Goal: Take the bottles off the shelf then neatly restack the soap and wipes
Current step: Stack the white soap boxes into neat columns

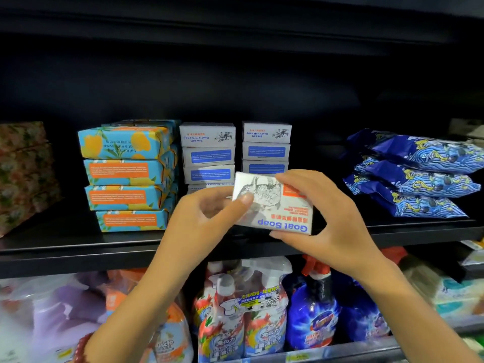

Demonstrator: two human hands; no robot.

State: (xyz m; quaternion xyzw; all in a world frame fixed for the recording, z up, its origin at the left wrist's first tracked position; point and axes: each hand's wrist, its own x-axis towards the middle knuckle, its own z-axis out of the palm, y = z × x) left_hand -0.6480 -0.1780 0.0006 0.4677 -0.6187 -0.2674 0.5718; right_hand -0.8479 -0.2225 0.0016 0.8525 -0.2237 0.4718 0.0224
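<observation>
The step in hand appeared to be setting a Goat Soap box [272, 205] back among the white goat's-milk soap on the shelf [78, 247]. To do it well, the box would need turning so its narrow printed side faced out like the others. It should then be lowered flat and square, edges flush with the left white stack [208, 153] or the right white stack [265, 146], without nudging either column. Both stood close together and just beside the blue-and-orange soap stack [128, 174], so a careless push could skew a neighbour. The blue wipes packs [419, 174] lay piled well apart to the right and looked loosely stacked. The spray bottles [262, 310] stood on the lower shelf. The box was held in the air in front of the two white stacks, hiding their lower boxes, its broad face tilted toward the camera with the lettering upside down. The left hand [199, 218] pinched its left edge, thumb on the face and fingers curled behind. The right hand [327, 218] clasped its right end, fingers over the top edge and thumb under the bottom.
</observation>
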